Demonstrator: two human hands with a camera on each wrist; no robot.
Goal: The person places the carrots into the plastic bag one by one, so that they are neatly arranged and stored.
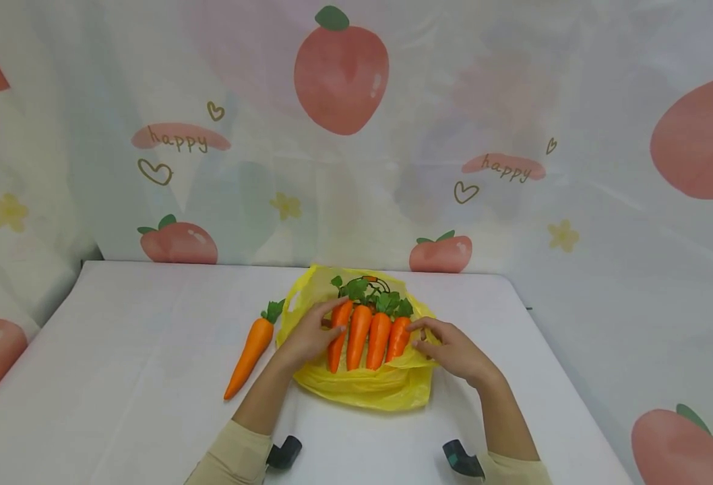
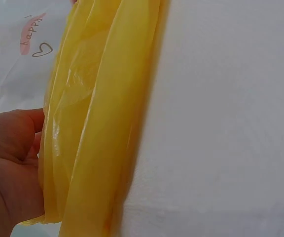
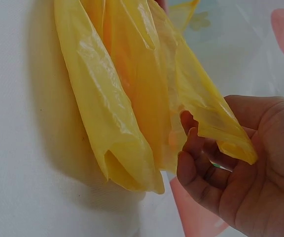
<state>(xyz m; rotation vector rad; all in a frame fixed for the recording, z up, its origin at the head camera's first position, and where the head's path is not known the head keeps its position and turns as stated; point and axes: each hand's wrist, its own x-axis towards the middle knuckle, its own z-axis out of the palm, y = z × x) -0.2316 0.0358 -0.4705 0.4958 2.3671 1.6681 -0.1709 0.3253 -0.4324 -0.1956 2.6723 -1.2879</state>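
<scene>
A yellow plastic bag (image 1: 368, 394) lies on the white table with its mouth folded open. Inside it, several orange carrots with green tops stand side by side; the leftmost carrot (image 1: 337, 350) and the rightmost carrot (image 1: 399, 337) flank the others. My left hand (image 1: 315, 331) reaches over the bag's left edge, thumb and forefinger touching the leftmost carrot. On the other side, my right hand (image 1: 456, 348) has its loosely bent fingers by the rightmost carrot, and a thin flap of the bag (image 3: 211, 121) crosses its palm. The bag partly hides the left fingers in the left wrist view.
One loose carrot (image 1: 251, 357) with a leafy top lies on the table left of the bag. The white table (image 1: 138, 377) meets a fruit-printed curtain (image 1: 356, 175) at the back. Dark wrist devices show near both sleeves.
</scene>
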